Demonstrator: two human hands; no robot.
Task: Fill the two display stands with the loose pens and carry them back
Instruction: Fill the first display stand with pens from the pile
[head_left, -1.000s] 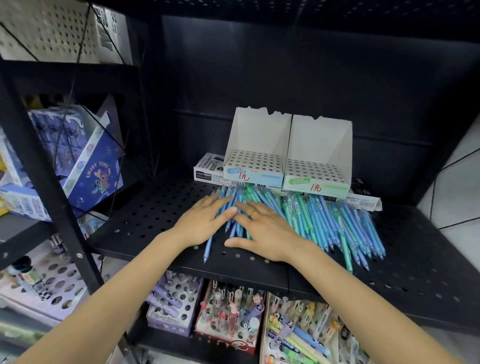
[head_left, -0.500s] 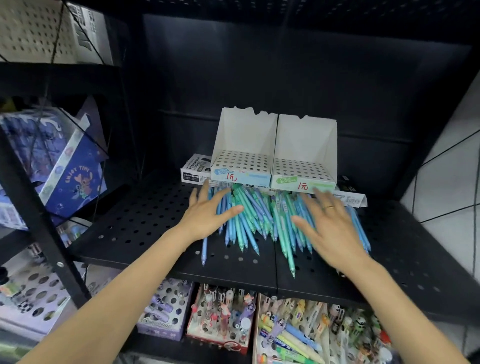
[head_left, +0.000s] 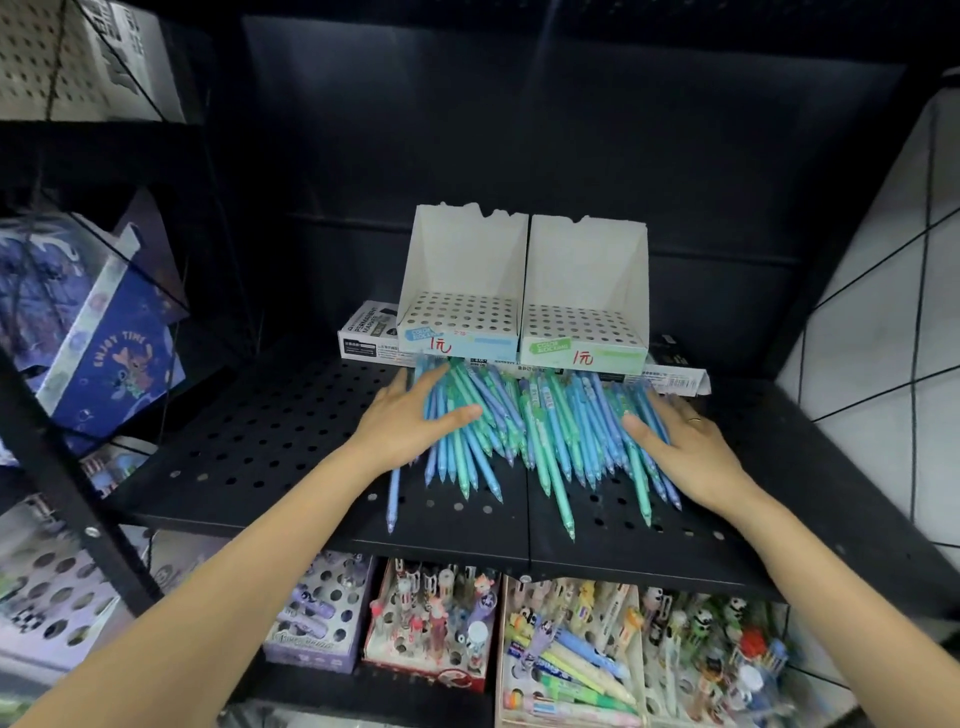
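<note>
black shelf (head_left: 260, 441): pens (head_left: 545, 431) lie front-to-back, tips toward shelf edge.

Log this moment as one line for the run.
stage: gathering pens | left hand flat on pile | right hand flat on pile | stands empty

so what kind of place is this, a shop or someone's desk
Most likely a stationery shop. Two white display stands carry handwritten price labels, loose blue and green pens lie piled on a black perforated shelf, and more boxed novelty pens fill the shelf below.
</note>
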